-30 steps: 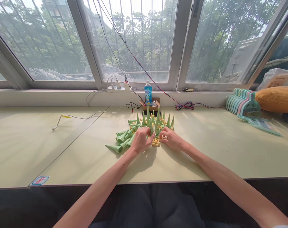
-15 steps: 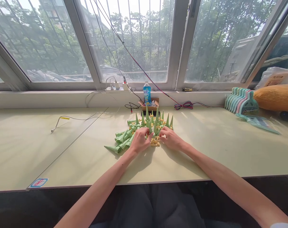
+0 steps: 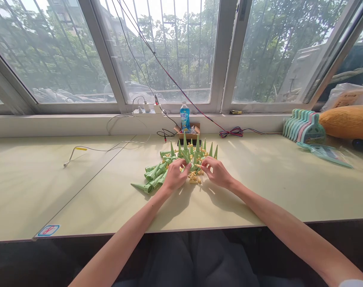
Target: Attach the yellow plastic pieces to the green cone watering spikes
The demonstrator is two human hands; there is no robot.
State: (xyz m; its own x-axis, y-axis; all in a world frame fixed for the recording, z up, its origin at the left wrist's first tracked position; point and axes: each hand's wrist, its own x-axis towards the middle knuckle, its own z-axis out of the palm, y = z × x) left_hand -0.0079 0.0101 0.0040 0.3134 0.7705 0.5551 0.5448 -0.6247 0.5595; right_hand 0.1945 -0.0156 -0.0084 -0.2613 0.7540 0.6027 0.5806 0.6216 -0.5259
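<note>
A wide window [image 3: 175, 52] with bars outside fills the back of the room, and trees show beyond it. Below its sill runs a long pale-green worktop [image 3: 273, 187], with cables [image 3: 109, 148] trailing over it. At the far right stands a row of pastel scoops [image 3: 303, 127].

Mid-worktop, near the sill, sits a heap of green cones [image 3: 154, 173]. They are ribbed, pointed plastic; some lie on their sides to the left and others stand upright behind. The left hand [image 3: 173, 177] and right hand [image 3: 218, 173] meet just in front of the upright ones. A blue-labelled bottle [image 3: 185, 117] stands behind the heap beside a cardboard box [image 3: 197, 128].

The left grip is pinched closed on one tilted green cone [image 3: 185, 157]. The right grip is closed, its fingertips on a small yellow piece [image 3: 197, 165]. Loose yellow bits [image 3: 195, 178] lie scattered between the hands.
</note>
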